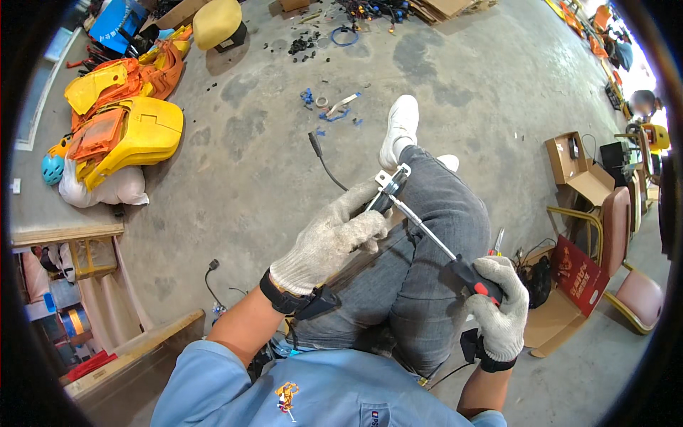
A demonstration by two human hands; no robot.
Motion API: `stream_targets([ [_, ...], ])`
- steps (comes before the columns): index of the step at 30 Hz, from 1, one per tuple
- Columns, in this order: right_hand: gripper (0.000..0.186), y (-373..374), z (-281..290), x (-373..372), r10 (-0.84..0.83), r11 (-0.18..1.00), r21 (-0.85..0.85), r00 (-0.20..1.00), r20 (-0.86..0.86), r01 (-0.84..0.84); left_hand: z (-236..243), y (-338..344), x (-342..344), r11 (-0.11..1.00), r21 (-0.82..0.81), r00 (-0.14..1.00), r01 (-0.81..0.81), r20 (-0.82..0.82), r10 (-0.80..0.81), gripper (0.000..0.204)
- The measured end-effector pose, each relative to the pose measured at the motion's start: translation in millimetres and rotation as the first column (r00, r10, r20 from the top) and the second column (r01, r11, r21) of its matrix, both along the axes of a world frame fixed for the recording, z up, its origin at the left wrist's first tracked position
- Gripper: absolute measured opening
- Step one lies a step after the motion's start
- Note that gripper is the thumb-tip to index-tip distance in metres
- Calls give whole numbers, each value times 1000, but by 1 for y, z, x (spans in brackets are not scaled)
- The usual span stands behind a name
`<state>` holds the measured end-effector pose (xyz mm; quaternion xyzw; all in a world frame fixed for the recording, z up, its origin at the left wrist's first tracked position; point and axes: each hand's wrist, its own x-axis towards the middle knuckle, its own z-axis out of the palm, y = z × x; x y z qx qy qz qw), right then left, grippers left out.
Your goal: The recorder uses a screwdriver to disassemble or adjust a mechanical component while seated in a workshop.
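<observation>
Both of my hands wear pale knitted gloves. My left hand (341, 235) is closed round a small black part with a silver metal bracket (388, 183), held over my crossed legs. A black cable (327, 164) with a plug-like end sticks out beyond the fingers of that hand, toward the floor; whether it joins the part is hidden. My right hand (500, 306) grips the black and red handle of a screwdriver (430, 233). Its long metal shaft points up and left, and the tip meets the part beside the bracket. The exact contact point is too small to make out.
Yellow and orange plastic shells (135, 135) are heaped at the left. An open cardboard box (555, 320) with a red panel and chairs (615, 228) stand at the right. Blue and white scraps (338, 107) lie on the floor ahead. A wooden-edged shelf (135, 349) is at lower left.
</observation>
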<state>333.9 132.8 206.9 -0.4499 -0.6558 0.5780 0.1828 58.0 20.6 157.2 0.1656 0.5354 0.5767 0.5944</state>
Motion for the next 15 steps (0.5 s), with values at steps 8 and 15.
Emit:
stream_targets([
  [8,49,-1,0,-2,-21,999,-34,1000,-10,21,10,0,-2,1000,-24,1000,17,11,-16,61],
  [15,50,-1,-5,2,-20,1000,-23,1000,13,21,10,2,-4,999,-16,999,39,-28,-40,63],
])
